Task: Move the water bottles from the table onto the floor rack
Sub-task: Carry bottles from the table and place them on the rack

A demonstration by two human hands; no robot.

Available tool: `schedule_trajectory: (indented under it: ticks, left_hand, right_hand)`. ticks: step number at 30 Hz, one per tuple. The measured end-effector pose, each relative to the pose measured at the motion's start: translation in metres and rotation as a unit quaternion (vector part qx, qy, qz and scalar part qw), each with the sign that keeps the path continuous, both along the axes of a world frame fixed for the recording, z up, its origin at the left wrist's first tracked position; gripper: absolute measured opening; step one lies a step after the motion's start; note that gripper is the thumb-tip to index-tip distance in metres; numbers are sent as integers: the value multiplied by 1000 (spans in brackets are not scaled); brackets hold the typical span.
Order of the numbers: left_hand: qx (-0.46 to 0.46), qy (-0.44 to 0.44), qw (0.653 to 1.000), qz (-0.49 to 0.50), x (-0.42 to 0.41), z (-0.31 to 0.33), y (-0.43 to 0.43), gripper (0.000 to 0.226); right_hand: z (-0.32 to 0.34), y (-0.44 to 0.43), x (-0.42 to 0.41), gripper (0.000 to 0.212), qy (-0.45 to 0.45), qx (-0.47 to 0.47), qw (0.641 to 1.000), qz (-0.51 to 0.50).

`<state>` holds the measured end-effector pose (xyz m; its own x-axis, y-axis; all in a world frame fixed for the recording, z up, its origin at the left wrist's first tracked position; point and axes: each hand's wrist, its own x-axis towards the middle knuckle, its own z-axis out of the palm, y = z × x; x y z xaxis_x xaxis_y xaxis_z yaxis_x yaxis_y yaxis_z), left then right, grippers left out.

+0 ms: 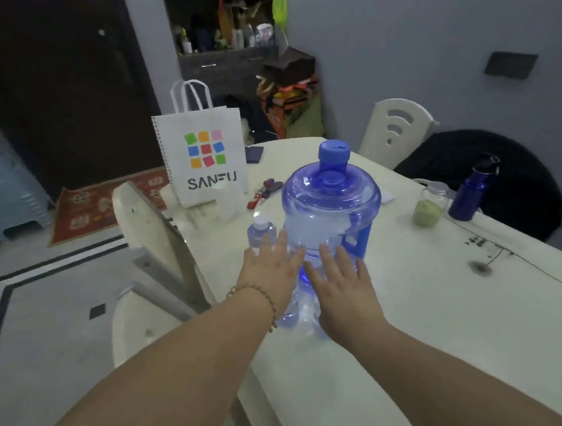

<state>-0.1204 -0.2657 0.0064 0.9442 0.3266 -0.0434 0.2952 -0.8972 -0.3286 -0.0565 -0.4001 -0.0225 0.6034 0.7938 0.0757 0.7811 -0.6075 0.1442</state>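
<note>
1. Across the near right of the view, the pale dining table (434, 311) carries every bottle in the task; no floor rack can be made out, so the whole move is judged not yet begun.
2. SANFU paper bag (203, 158) stands upright at the table's far left edge, well apart from both hands and no part of the job.
3. Large blue water jug (328, 203) stands upright near the table's front edge, blue cap (334, 151) on, moulded handle (358, 240) on its right flank. Its bulk probably explains the two-handed approach.
4. Left hand (273, 266), beaded bracelet at the wrist, is flat with fingers straight and slightly spread, lying over the jug's lower left wall. It grips nothing; contact with the wall cannot be confirmed.
5. Right hand (341, 282) mirrors it at the jug's lower front, fingers straight and apart, nothing held. The pair bracket the base, likely ready to clasp it from both sides.
6. Dark blue flask (471, 195) stands upright at the far right edge, untouched.
7. Small clear water bottle (260, 228) stands just beside the jug's left flank, partly behind the left fingers, and could be knocked.
8. Lidded glass jar (431, 205) sits beside the flask.
</note>
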Motion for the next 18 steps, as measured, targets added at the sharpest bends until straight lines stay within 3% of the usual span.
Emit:
schedule_trajectory:
  ticks: [3,7,9,12,15,18]
  left_hand:
    - [39,34,996,-74,16,-21,15,76]
    - [19,-13,986,-164,33,-31,30,37]
    - [47,2,981,-188,38,-25,30,30]
    - [142,82,966,-198,43,-19,24,32]
    - [126,126,973,-147,39,-23,23,38]
    - [141,172,961,-167,31,-26,19,37]
  right_hand:
    - [4,8,3,84,-32,-90,995,-17]
    - [22,26,-7,34,-136,-181,973,-44]
    - [25,40,-10,27,-109,-217,967,-71]
    - [25,58,-12,28,-121,-290,941,-124]
    - [13,61,-17,45,-77,-331,928,-153]
    - [-5,57,-27,53,-43,-403,902,-148]
